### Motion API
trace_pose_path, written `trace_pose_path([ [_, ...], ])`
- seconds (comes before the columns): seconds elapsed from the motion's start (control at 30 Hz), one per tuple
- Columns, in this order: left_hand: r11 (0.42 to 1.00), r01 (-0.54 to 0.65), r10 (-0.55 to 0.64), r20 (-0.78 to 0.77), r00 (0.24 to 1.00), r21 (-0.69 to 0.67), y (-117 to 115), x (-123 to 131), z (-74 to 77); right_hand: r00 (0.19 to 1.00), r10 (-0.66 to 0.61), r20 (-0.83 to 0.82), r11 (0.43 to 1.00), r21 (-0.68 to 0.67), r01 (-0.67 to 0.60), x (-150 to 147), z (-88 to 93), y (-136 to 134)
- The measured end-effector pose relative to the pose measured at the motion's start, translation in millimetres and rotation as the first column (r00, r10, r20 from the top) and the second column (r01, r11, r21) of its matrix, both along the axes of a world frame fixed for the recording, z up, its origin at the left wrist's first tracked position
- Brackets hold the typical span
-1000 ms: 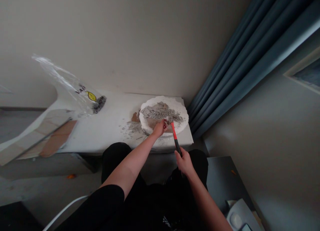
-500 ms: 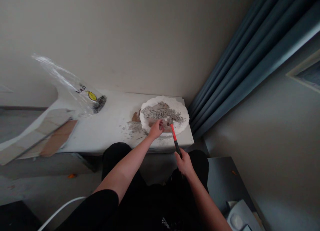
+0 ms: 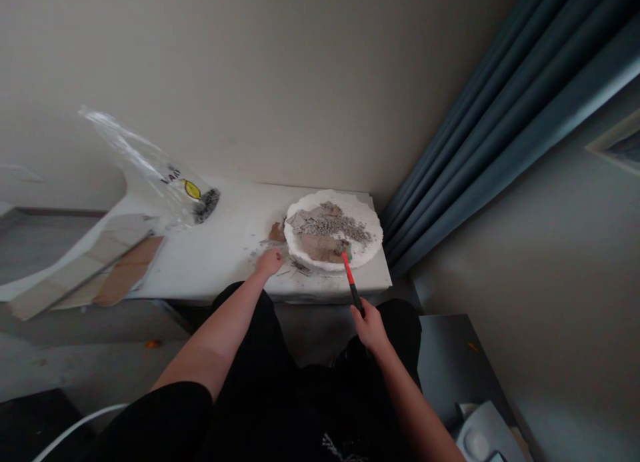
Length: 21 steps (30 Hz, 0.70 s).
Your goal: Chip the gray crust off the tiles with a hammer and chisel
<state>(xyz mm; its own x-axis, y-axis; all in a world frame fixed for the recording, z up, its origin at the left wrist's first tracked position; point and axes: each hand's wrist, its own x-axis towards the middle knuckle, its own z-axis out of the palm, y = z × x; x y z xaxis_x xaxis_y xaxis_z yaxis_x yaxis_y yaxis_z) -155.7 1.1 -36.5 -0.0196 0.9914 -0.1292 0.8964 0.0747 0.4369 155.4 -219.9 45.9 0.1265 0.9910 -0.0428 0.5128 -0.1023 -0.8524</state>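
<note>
My right hand [image 3: 369, 323] is wrapped round the black grip of a hammer [image 3: 349, 270] with a red neck. Its head rests near the front right of a round white slab [image 3: 367, 252] with a ragged rim, and its shape is hard to make out against the grey bits. Crumbled grey material [image 3: 333, 225] covers the slab's middle, with a flat brownish piece [image 3: 320, 247] in front of it. Left of the slab, low over the white tabletop, my left hand [image 3: 270, 262] has its fingers curled in; whatever they may hold is hidden.
A clear plastic bag [image 3: 165, 182] with dark bits in its bottom stands on the white table [image 3: 210, 262]. Cardboard pieces [image 3: 127, 269] lie at the left end. Grey crumbs and thin slivers [image 3: 300, 267] are scattered beside the slab. A blue-grey curtain [image 3: 480, 135] hangs close on the right.
My left hand has moved left, off the slab to the tabletop beside it, uncovering the brownish piece. My right hand and the hammer have stayed nearly in place. The view has shifted slightly.
</note>
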Motion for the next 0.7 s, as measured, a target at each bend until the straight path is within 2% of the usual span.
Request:
trace_pose_path([
  [0.07,0.990,0.121,-0.125,-0.059,0.990,-0.073,-8,1,-8.4,1.000,-0.016,-0.013,1.000,-0.012,0.016,2,3.2,2],
  [0.1,0.987,0.141,-0.146,-0.069,0.987,-0.076,-12,3,-11.5,0.999,-0.028,-0.025,0.999,-0.021,0.027,3,5.3,4],
  [0.3,0.985,0.152,-0.161,-0.119,0.980,-0.079,-26,17,-17.1,0.987,-0.070,-0.145,0.992,-0.113,0.053,10,9.9,4],
  [0.4,0.988,0.140,-0.147,-0.127,0.981,-0.061,-26,17,-13.3,0.966,-0.089,-0.242,0.983,-0.178,0.045,12,4.6,0],
  [0.47,0.997,0.073,-0.075,-0.115,0.990,-0.021,-23,16,-6.5,0.962,-0.087,-0.259,0.982,-0.187,0.038,13,0.6,-2],
  [0.53,0.994,-0.062,0.064,-0.021,0.998,0.085,-19,19,4.6,0.958,-0.088,-0.274,0.980,-0.195,0.034,14,-3.0,-2],
  [0.6,0.957,-0.186,0.151,0.166,0.975,0.221,-13,31,18.5,0.954,-0.092,-0.285,0.979,-0.202,0.034,14,-6.0,-2],
  [0.63,0.938,-0.202,0.130,0.257,0.958,0.280,-9,40,25.7,0.953,-0.093,-0.288,0.978,-0.204,0.033,15,-7.3,-1],
  [0.7,0.932,-0.135,-0.010,0.397,0.918,0.336,-3,65,38.3,0.954,-0.092,-0.286,0.980,-0.196,0.035,15,-8.6,0],
])
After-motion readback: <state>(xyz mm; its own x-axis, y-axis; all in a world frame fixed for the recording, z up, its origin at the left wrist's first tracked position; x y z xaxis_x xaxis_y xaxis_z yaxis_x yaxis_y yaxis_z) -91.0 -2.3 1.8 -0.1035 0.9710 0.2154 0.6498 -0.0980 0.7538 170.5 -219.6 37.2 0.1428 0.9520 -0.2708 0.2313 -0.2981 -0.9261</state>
